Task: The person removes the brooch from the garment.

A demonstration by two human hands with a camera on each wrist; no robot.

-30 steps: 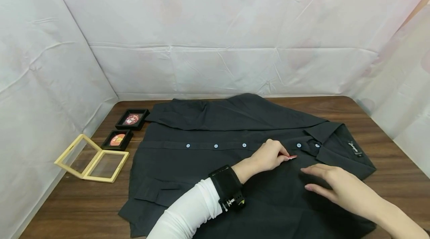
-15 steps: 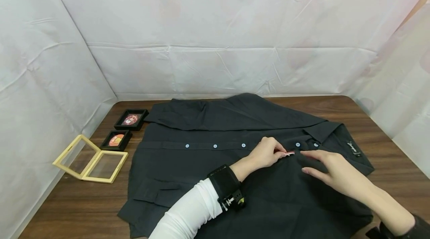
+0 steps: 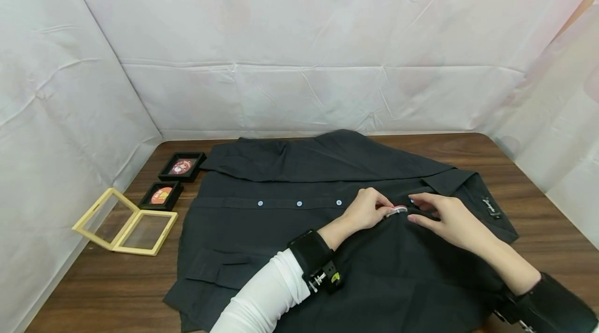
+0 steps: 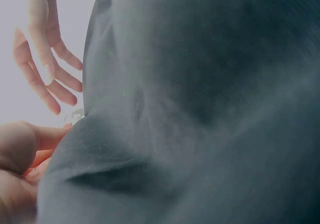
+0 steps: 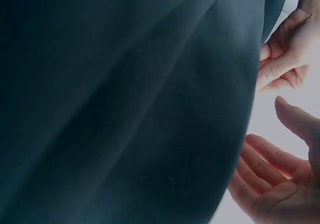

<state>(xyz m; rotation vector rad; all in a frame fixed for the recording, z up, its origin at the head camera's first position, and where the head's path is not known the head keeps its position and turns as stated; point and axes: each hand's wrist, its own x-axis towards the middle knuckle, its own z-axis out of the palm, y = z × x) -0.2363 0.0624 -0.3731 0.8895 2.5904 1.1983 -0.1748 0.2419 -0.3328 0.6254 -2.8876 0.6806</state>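
On the black shirt (image 3: 290, 239) the left hand (image 3: 365, 210) pinches a small flat red-and-white item (image 3: 398, 209) near the button strip. Just right of that item, the right hand (image 3: 446, 218) hovers with thumb and fingers apart, holding nothing. In the left wrist view, cloth fills most of the picture; the left hand (image 4: 25, 154) is at the lower left, the right hand (image 4: 45, 54) above it with fingers spread. The right wrist view has the left hand (image 5: 287, 52) at the upper right and the right hand (image 5: 275, 174) below, its fingers behind the cloth edge.
Two black square frames with round badges, one red (image 3: 181, 166) and one orange (image 3: 161, 195), lie at the left of the wooden table (image 3: 84, 291). Beside them stands an unfolded yellow double frame (image 3: 145, 232). A metallic pin (image 3: 491, 207) is on the shirt near its collar.
The left hand has shifted slightly up and left with the small item. Moving left and up, the right hand has come close to that item, and its dark wristband has come into view.
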